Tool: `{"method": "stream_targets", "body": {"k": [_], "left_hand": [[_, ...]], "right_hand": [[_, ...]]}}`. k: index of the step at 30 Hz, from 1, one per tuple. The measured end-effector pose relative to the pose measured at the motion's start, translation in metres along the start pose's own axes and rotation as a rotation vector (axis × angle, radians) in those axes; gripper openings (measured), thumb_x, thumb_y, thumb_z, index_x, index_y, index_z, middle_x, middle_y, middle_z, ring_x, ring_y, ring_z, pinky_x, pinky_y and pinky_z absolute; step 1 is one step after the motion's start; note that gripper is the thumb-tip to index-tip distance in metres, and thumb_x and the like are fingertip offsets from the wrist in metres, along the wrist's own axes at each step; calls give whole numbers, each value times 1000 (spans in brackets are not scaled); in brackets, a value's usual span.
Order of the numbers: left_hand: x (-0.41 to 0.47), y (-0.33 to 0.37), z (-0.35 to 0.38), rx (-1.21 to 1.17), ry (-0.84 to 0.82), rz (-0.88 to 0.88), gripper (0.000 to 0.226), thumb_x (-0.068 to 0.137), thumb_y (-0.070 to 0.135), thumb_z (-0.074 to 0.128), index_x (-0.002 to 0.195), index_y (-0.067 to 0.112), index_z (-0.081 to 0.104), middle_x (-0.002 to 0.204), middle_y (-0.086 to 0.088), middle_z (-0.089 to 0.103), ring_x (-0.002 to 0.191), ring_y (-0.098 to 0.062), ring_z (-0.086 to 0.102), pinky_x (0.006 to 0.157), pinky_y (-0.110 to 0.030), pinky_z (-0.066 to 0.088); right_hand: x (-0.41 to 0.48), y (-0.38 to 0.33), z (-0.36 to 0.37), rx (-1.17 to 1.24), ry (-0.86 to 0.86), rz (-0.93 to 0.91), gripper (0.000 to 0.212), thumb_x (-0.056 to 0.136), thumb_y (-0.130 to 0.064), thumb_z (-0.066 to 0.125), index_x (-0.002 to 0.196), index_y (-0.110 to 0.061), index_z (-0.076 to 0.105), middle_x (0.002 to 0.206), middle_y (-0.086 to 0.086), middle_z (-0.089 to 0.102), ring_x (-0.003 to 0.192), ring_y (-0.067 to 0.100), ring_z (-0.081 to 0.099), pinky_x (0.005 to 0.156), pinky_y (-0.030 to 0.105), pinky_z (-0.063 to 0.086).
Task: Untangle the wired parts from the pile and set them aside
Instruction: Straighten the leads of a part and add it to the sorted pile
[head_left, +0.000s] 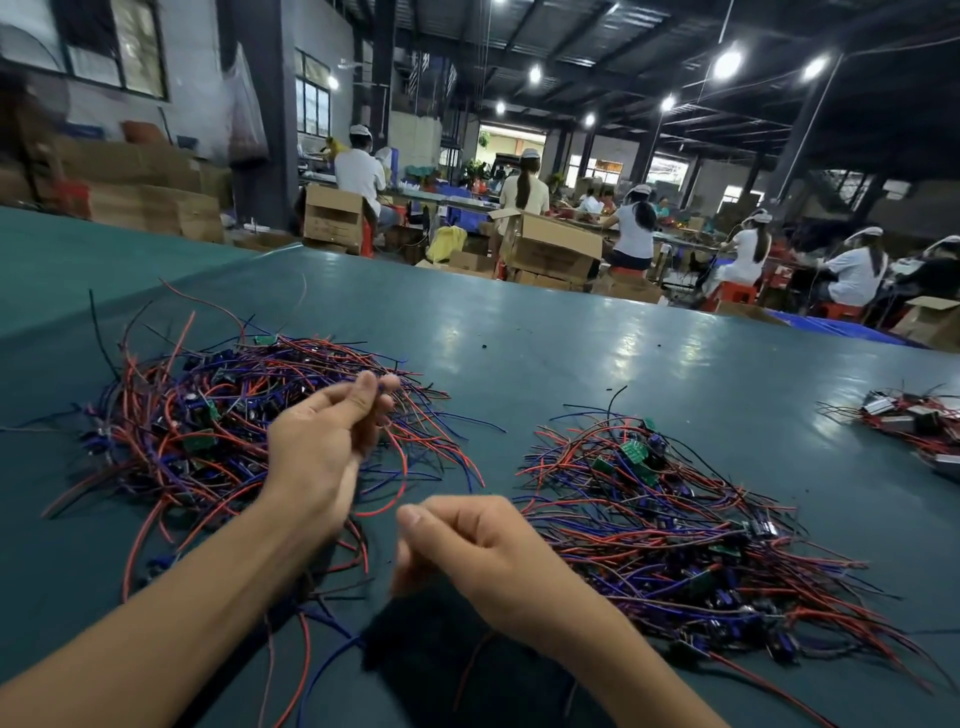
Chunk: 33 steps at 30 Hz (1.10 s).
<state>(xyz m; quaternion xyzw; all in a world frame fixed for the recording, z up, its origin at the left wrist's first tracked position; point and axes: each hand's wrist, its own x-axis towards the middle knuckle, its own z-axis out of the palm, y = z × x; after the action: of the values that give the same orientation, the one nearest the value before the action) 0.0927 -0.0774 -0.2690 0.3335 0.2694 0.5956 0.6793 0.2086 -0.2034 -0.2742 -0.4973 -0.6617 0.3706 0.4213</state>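
A tangled pile of red, blue and black wired parts, with small green circuit boards caught among the strands, is spread over the left part of a dark teal table. To its right, apart from it, a second heap of the same wired parts is laid out more loosely, its wires fanned toward the near edge. A smaller cluster of red-wired grey pieces is seen at the table's far right edge. Beyond the table, brown cardboard boxes are stacked on the floor, and seated workers in white caps are lined up at benches under ceiling lamps.

The left hand is raised over the right side of the tangled pile, palm turned inward, its fingers curled toward the thumb; a few strands of the pile appear to be pinched at the fingertips, though the blur leaves this uncertain. The right hand is held low between the two heaps, thumb uppermost and fingers curled under; whether anything is gripped there cannot be told.
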Motion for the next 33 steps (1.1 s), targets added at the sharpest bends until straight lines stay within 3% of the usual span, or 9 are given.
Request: {"method": "stream_targets", "body": {"k": [3, 8, 12, 16, 20, 23, 27, 30, 33], "left_hand": [[7, 11, -12, 0, 0, 1, 5, 90, 19, 67, 89, 15, 64, 97, -6, 78, 78, -8, 69, 64, -18, 50], [2, 13, -6, -50, -133, -59, 22, 80, 26, 70, 95, 11, 64, 95, -9, 77, 75, -12, 72, 64, -21, 55], [-11, 8, 3, 35, -307, -163, 35, 78, 34, 72, 100, 8, 63, 89, -8, 75, 55, -9, 64, 48, -17, 52], [-26, 0, 9, 171, -487, -164, 22, 73, 24, 77, 88, 9, 70, 84, -17, 72, 50, -15, 59, 51, -27, 54], [-34, -5, 10, 266, -579, -172, 32, 67, 22, 82, 90, 4, 70, 79, -20, 69, 49, -20, 56, 46, -26, 50], [-35, -4, 11, 308, -565, -164, 45, 66, 22, 82, 99, 0, 62, 84, -26, 72, 57, -24, 59, 47, -27, 49], [-36, -8, 13, 339, -559, -253, 43, 69, 15, 79, 104, -1, 60, 87, -31, 72, 53, -24, 65, 47, -28, 53], [-37, -10, 10, 410, -586, -289, 23, 75, 13, 75, 89, -2, 66, 79, -26, 71, 55, -22, 68, 48, -26, 53], [-40, -8, 8, 465, -659, -306, 14, 75, 14, 78, 79, 2, 71, 78, -24, 70, 60, -24, 70, 51, -26, 54]], "right_hand": [[-4, -1, 6, -194, 58, -91, 49, 105, -42, 46, 72, -15, 70, 70, 4, 72, 63, 18, 65, 68, 35, 53], [-4, 9, -2, -294, 466, -286, 79, 102, -62, 35, 49, -9, 59, 46, 1, 57, 40, 10, 54, 47, 32, 43], [1, 10, -14, -38, 732, -232, 53, 101, -53, 46, 67, -19, 69, 49, 6, 53, 46, 23, 53, 52, 42, 46], [7, 6, -20, 233, 591, -114, 29, 97, -41, 59, 89, -21, 79, 54, -3, 56, 49, 18, 51, 51, 39, 48], [8, 5, -26, 441, 343, 45, 35, 95, -45, 65, 100, -14, 80, 61, -1, 63, 53, 20, 52, 48, 28, 43], [6, 8, -38, 462, 288, 112, 41, 86, -45, 74, 95, -5, 78, 63, -2, 63, 52, 17, 45, 48, 27, 42], [5, 11, -50, 347, 392, 77, 30, 91, -35, 73, 83, -7, 78, 64, 12, 62, 57, 25, 52, 50, 28, 40], [6, 12, -60, 393, 542, 57, 29, 92, -31, 69, 84, -4, 78, 58, 7, 52, 48, 19, 47, 46, 28, 42], [5, 10, -75, 497, 692, 73, 28, 93, -26, 69, 76, -8, 80, 60, 3, 56, 48, 12, 50, 43, 22, 44]]}}
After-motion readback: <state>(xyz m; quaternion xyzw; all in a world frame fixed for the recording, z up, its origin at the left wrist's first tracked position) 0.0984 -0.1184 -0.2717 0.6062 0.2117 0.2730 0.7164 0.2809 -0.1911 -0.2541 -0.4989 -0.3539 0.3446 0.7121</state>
